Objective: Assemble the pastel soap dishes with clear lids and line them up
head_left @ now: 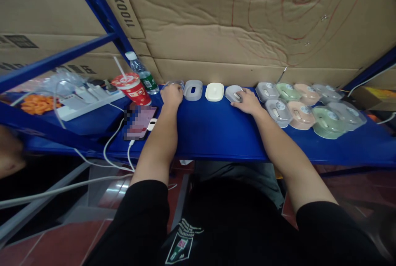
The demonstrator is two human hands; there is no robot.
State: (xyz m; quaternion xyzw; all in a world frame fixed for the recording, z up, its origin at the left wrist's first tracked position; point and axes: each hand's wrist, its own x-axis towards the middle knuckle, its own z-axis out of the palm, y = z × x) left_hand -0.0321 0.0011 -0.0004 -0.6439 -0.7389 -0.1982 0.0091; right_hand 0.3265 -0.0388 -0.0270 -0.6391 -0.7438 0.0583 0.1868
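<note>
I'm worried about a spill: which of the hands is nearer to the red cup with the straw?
The left. The left hand is a little to the right of the red cup; the right hand is much farther right, at a grey container.

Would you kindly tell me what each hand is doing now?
Left hand: at clear plastic, grip unclear.
Right hand: on a grey container, grip unclear.

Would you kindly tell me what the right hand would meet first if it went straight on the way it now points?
The right hand appears to touch the grey box beneath it; past that, the cream box looks first in line, though depth is unclear.
</note>
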